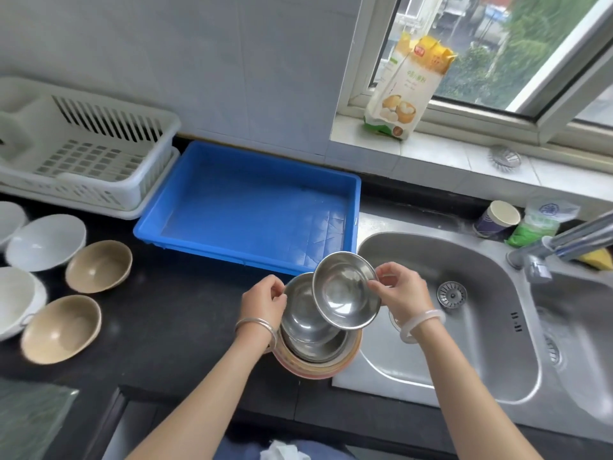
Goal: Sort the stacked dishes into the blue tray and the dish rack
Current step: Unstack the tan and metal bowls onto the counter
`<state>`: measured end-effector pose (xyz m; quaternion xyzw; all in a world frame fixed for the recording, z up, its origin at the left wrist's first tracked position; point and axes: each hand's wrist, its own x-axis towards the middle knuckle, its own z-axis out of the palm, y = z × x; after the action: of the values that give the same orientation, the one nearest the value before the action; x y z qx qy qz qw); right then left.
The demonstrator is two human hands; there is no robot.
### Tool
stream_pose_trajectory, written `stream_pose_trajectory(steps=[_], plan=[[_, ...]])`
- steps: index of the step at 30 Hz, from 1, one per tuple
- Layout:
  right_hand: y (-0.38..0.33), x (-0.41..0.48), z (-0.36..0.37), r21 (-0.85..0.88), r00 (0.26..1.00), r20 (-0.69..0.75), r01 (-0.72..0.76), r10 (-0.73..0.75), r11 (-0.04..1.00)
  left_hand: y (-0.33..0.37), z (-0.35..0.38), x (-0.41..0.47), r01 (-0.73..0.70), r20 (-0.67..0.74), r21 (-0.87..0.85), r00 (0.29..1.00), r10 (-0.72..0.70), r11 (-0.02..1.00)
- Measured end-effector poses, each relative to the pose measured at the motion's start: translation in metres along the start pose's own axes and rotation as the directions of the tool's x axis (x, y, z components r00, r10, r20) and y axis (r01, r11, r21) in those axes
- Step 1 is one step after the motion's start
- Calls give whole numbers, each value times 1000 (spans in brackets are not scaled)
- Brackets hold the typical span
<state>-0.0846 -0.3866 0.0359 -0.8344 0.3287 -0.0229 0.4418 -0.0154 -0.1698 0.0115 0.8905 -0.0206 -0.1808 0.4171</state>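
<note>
A black worktop (pixel 166 313) is bordered by a steel sink (pixel 481 346) below a window (pixel 517 58). A steel bowl (pixel 345 290) is pinched by the right hand (pixel 401 293), the stacked dishes (pixel 311 348) by the left hand (pixel 263 303).

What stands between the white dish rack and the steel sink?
In the head view, the empty blue tray sits between the dish rack and the sink.

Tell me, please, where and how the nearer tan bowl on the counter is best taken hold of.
Pinch the tan bowl at its right rim, thumb inside, fingers outside, coming down from the right. It sits upright and open-mouthed, so the rim is free; a white bowl crowds its left, while bare counter lies to its right.
</note>
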Motion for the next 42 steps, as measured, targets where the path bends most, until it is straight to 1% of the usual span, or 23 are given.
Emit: stream_pose_trajectory(steps=[2,4,10,13,17,20,22,27,33,38,42], plan=[[-10,3,1,60,1000,12,13,-13,998,-3,-15,2,11,-33,-41,999,-12,999],[-21,6,7,115,999,25,21,-24,993,-9,-31,4,54,-58,-98,997,-60,994],[-60,16,54,118,991,107,69,-82,991,-45,-84,3,189,-167,-221,959,-228,957],[-76,20,92,90,980,169,88,-102,992,-73,-104,-3,257,-213,-291,922,-324,922],[-97,23,154,106,955,284,55,-83,993,-117,-128,-14,345,-255,-356,858,-446,868],[-110,22,198,60,933,347,82,-98,995,-148,-141,-22,410,-266,-428,794,-546,805],[-118,20,225,17,921,377,103,-102,995,-165,-146,-26,448,-260,-439,766,-588,779],[-130,19,277,-112,900,431,125,-65,986,-194,-157,-28,508,-260,-410,731,-631,758],[-132,16,306,-178,900,436,92,-5,980,-207,-161,-26,536,-265,-427,697,-667,729],[-128,14,316,-156,896,442,26,47,987,-214,-158,-27,545,-266,-435,683,-681,717],[-125,15,321,-73,886,452,-76,101,994,-216,-157,-27,549,-301,-427,662,-686,718]])
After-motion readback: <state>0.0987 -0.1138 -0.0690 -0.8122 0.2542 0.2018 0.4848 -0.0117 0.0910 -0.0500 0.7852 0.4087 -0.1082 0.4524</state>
